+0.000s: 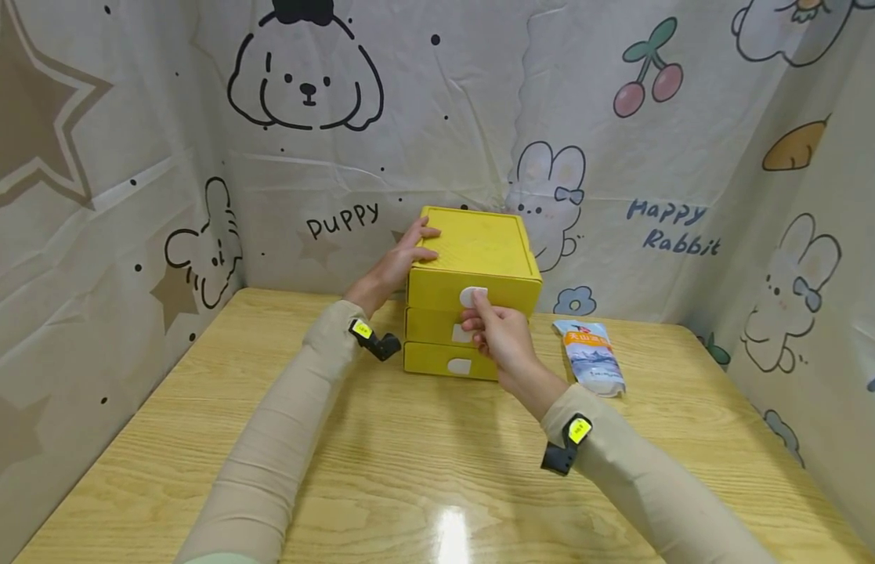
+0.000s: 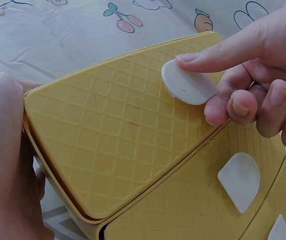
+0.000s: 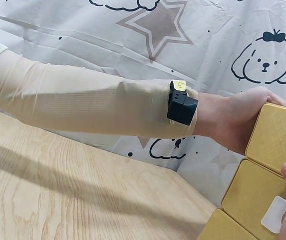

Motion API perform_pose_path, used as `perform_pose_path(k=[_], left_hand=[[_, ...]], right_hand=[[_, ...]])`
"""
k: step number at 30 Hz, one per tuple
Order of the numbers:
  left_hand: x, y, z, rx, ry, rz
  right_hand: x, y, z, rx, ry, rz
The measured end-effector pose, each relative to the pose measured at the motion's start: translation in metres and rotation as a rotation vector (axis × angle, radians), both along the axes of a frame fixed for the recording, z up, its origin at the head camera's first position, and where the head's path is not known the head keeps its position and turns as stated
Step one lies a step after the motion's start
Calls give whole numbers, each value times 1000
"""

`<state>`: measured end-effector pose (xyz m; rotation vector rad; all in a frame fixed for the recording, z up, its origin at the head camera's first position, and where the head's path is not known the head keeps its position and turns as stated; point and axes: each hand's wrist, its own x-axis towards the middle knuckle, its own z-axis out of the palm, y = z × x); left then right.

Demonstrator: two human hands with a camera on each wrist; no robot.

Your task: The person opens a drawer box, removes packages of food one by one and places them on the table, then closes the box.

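A yellow three-tier drawer box (image 1: 479, 239) stands toward the back of the table, with a white tab on each drawer front. My left hand (image 1: 400, 262) rests against its upper left side, fingers lying over the top edge. At the front, my right hand (image 1: 509, 338) pinches the top drawer's white tab (image 2: 185, 82) between thumb and index finger; its other fingers are curled below. The top drawer front (image 2: 118, 130), patterned with diamonds, sits within its frame. The middle tab (image 2: 240, 181) and bottom tab (image 1: 458, 366) are untouched.
Right of the box, a blue and white packet (image 1: 592, 356) with an orange band lies on the wooden table (image 1: 381, 470). A cloth backdrop (image 1: 437, 117) with cartoon prints hangs close behind the box and along both sides.
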<state>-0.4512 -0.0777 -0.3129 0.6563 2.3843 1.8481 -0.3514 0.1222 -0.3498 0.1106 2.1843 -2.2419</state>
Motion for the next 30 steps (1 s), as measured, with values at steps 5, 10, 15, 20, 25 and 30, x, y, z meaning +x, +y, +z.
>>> perform_pose_path(k=[5, 10, 15, 20, 25, 30], left_hand=[[-1, -1, -1, 3, 1, -1], [-2, 0, 0, 5, 0, -2], [-3, 0, 1, 3, -2, -4], [-3, 1, 1, 4, -6, 0], [-2, 1, 1, 6, -3, 5], [-1, 1, 1, 18, 3, 2]], right_hand=[[-4, 0, -1, -6, 11, 10], [-7, 2, -2, 6, 31, 16], [-9, 2, -3, 16, 50, 17], [-9, 4, -5, 19, 51, 29], [-8, 6, -7, 36, 39, 35], [-4, 11, -21, 69, 24, 17]])
